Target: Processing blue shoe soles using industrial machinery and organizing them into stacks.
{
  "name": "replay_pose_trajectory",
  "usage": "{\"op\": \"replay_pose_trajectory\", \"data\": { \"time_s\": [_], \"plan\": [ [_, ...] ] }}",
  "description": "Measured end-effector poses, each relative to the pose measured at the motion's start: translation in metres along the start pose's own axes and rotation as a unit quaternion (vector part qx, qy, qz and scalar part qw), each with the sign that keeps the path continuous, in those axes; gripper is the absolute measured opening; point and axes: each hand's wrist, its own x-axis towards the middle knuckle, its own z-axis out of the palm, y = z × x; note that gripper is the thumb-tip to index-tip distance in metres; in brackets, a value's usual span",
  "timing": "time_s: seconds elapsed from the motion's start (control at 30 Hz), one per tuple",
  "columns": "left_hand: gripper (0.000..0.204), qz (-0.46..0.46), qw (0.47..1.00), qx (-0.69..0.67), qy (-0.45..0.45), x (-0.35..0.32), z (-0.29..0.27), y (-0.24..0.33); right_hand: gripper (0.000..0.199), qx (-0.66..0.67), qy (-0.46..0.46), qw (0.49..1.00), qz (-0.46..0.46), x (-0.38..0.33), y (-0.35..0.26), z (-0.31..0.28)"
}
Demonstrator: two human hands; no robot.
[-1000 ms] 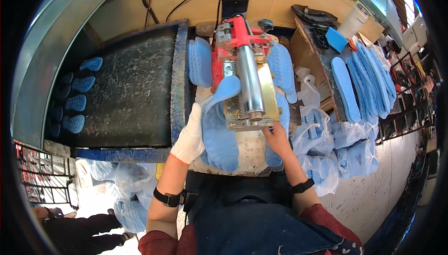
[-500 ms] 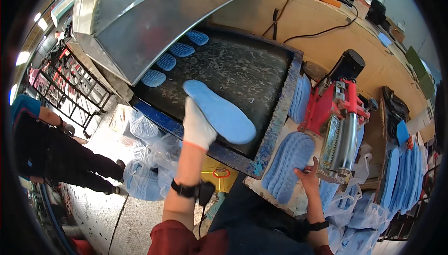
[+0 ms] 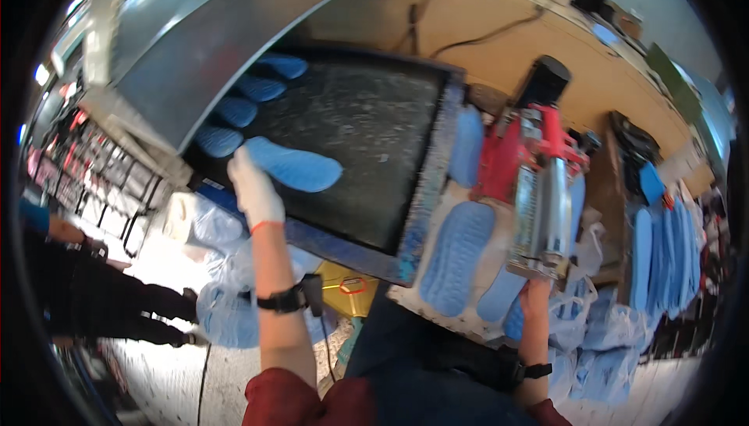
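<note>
A blue shoe insole is low over or on the black bed of the heating machine. My left hand, in a white glove, pinches its left end; blur hides the exact grip. My right hand, bare, is just below the front end of the red roller machine. Its fingers are partly hidden and smeared by motion. Beside it lies a smooth blue insole, and I cannot tell whether the hand touches it. A stack of textured insoles lies left of that one.
Several insoles lie in a row partly under the metal hood. More insoles stand behind the stack. Bagged insoles sit at the lower right, others on the floor at left. A person stands at far left.
My left hand has moved the insole left and lower, toward the row by the hood. My right hand has left the stack and moved right, under the roller machine's end. The view has shifted.
</note>
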Motion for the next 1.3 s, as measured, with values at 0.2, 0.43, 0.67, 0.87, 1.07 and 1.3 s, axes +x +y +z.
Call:
{"op": "replay_pose_trajectory", "data": {
  "time_s": [0.2, 0.43, 0.67, 0.87, 1.07, 1.3],
  "plan": [
    [0.058, 0.025, 0.972, -0.161, -0.167, -0.122, 0.020, 0.032, 0.042, -0.290, 0.139, 0.912, -0.256, -0.006, -0.082, -0.006],
    [0.059, -0.043, 0.853, -0.233, -0.464, -0.255, 0.112, 0.068, 0.055, -0.541, 0.066, 0.670, -0.505, 0.003, -0.158, 0.004],
    [0.070, -0.019, 0.807, -0.220, -0.548, -0.288, 0.183, 0.081, 0.054, -0.494, -0.047, 0.720, -0.485, -0.010, -0.174, 0.032],
    [0.071, 0.008, 0.830, -0.157, -0.535, -0.309, 0.196, 0.082, 0.039, -0.314, 0.040, 0.862, -0.396, -0.023, -0.117, -0.004],
    [0.070, 0.033, 0.854, -0.103, -0.508, -0.273, 0.201, 0.032, 0.038, -0.378, 0.106, 0.876, -0.279, -0.012, -0.050, -0.027],
    [0.057, -0.001, 0.836, -0.006, -0.549, -0.246, 0.175, -0.004, 0.048, -0.627, 0.043, 0.702, -0.334, -0.007, 0.004, -0.016]
  ]
}}
